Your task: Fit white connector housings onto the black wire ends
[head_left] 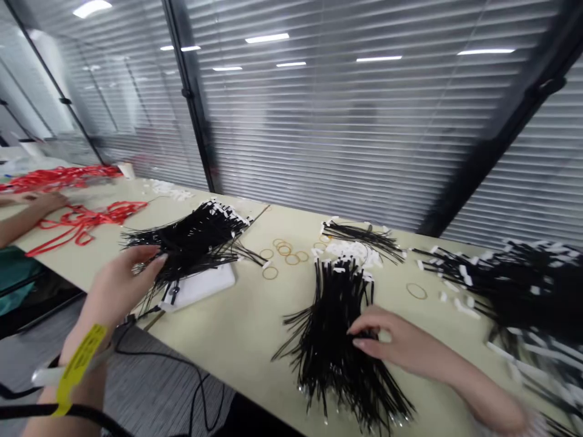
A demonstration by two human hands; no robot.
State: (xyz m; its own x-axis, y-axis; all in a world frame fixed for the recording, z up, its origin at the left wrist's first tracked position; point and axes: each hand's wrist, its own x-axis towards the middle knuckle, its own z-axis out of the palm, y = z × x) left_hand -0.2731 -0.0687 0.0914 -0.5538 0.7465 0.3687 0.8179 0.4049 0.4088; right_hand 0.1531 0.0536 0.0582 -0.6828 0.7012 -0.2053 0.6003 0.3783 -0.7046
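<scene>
My left hand [119, 284] is raised at the near side of a pile of black cords [191, 237] with white tips. Its thumb and fingers are a little apart, and I see nothing between them. My right hand [392, 343] rests over a second bundle of black cords [339, 321], fanned out toward the table's front edge. Its thumb and fingertips are slightly apart at the cords, with no cord visibly gripped. White end pieces [353, 252] lie heaped at the far end of this bundle.
Rubber bands [285, 249] are scattered between the piles. A white flat box [204, 286] sits under the left pile. More black cords [532, 291] spread at right, with a smaller bunch [364, 237] behind. Red straps [100, 215] lie left, near another person's hand [50, 201]. Blinds stand behind.
</scene>
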